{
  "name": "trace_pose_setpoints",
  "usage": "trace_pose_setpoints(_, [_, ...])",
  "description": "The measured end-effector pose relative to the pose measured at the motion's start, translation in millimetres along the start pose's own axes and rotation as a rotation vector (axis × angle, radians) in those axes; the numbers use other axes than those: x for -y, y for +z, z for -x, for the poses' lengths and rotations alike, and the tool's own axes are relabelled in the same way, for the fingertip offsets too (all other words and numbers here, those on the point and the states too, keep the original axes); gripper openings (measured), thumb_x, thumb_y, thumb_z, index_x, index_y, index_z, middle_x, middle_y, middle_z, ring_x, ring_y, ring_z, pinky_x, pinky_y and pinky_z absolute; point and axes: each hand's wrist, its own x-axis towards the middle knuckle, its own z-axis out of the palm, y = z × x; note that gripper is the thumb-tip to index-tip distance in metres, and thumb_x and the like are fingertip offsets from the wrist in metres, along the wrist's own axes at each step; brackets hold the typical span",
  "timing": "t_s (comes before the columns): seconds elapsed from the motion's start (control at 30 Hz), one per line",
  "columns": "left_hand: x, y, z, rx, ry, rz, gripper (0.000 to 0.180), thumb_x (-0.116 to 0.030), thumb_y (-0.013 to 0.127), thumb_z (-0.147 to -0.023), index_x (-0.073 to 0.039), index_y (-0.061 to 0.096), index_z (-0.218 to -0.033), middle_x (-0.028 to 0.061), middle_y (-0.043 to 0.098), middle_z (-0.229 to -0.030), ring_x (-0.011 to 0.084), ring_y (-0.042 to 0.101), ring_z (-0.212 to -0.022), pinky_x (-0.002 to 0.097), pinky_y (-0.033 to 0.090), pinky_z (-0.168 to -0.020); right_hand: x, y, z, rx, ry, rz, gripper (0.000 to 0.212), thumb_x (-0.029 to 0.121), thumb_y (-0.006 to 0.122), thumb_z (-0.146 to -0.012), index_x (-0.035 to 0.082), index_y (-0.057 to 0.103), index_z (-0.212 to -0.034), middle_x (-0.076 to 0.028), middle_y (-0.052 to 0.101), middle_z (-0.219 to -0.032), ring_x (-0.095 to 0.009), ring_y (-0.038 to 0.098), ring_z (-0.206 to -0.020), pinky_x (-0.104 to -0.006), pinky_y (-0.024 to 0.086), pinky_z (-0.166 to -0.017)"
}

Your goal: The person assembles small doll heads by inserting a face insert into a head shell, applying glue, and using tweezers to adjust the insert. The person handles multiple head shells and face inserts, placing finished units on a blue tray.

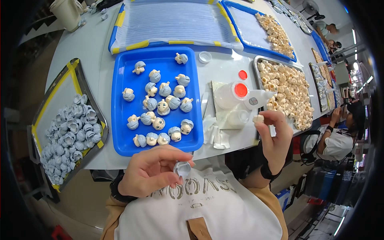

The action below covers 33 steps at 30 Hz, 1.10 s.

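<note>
A left hand (pixel 154 172), lower centre of the frame, pinches a hollow pale-blue hair shell (pixel 183 169) between thumb and fingers. Right of centre, a right hand (pixel 276 138) pinches a small cream doll-head piece (pixel 259 119) by the tips of thumb and forefinger. That slight hold might let the piece drop if the fingers loosen; a hard squeeze could dent the thin-looking shell. A sideways swing of the right hand might knock the white squeeze bottle (pixel 258 99) just above it. The left hand lies sideways, fingers curled; the right is raised, fingertips upward. Beyond them, a blue tray (pixel 124 76) left of centre bears blue-haired doll heads (pixel 163 107); more shells (pixel 68 140) fill the lower left, cream pieces (pixel 286 90) the upper right.
</note>
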Motion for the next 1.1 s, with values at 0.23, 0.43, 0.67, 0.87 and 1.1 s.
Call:
trace_pose_setpoints(0.23, [4, -1, -3, -0.027, 0.049, 0.012, 0.039, 0.007, 0.057, -0.081, 0.007, 0.048, -0.119, 0.0162, 0.051, -0.113, 0.0136, 0.055, -0.090, 0.0248, 0.049, -0.072, 8, 7, -13, 0.117, -0.041, 0.108, 0.023, 0.006, 0.073, -0.071, -0.001, 0.058, -0.086, -0.008, 0.059, -0.071, -0.015, 0.059, -0.059, -0.0242, 0.046, -0.052])
trace_pose_setpoints(0.43, [5, -3, -1, -0.058, 0.035, -0.015, 0.040, 0.008, 0.059, -0.079, 0.006, 0.050, -0.118, 0.0142, 0.051, -0.113, 0.0132, 0.053, -0.092, 0.0252, 0.047, -0.077, 6, 12, -16, 0.122, -0.060, 0.142, 0.021, 0.008, 0.073, -0.070, -0.001, 0.058, -0.082, -0.007, 0.057, -0.070, -0.016, 0.058, -0.059, -0.0252, 0.045, -0.051])
trace_pose_setpoints(0.67, [3, -3, 0, -0.061, -0.002, 0.016, 0.040, 0.008, 0.060, -0.079, 0.005, 0.051, -0.118, 0.0125, 0.051, -0.112, 0.0136, 0.053, -0.097, 0.0257, 0.046, -0.078, 2, 14, -17, 0.110, -0.083, 0.126, 0.023, 0.011, 0.075, -0.067, 0.001, 0.059, -0.080, -0.007, 0.055, -0.070, -0.019, 0.055, -0.061, -0.0284, 0.044, -0.054])
trace_pose_setpoints(0.87, [10, -5, -2, -0.038, 0.096, 0.006, 0.041, 0.010, 0.060, -0.078, 0.005, 0.050, -0.117, 0.0127, 0.050, -0.113, 0.0143, 0.052, -0.099, 0.0270, 0.046, -0.081, -1, 10, -10, 0.094, -0.080, 0.140, 0.023, 0.011, 0.075, -0.067, 0.001, 0.059, -0.080, -0.008, 0.055, -0.072, -0.020, 0.055, -0.063, -0.0287, 0.044, -0.056])
trace_pose_setpoints(1.1, [10, -4, -1, -0.066, 0.111, 0.012, 0.039, 0.009, 0.060, -0.077, 0.005, 0.048, -0.115, 0.0139, 0.049, -0.114, 0.0150, 0.052, -0.100, 0.0281, 0.046, -0.083, -5, 12, -3, 0.047, -0.059, 0.086, 0.024, 0.009, 0.076, -0.066, 0.001, 0.059, -0.081, -0.008, 0.056, -0.074, -0.020, 0.056, -0.065, -0.0288, 0.045, -0.057])
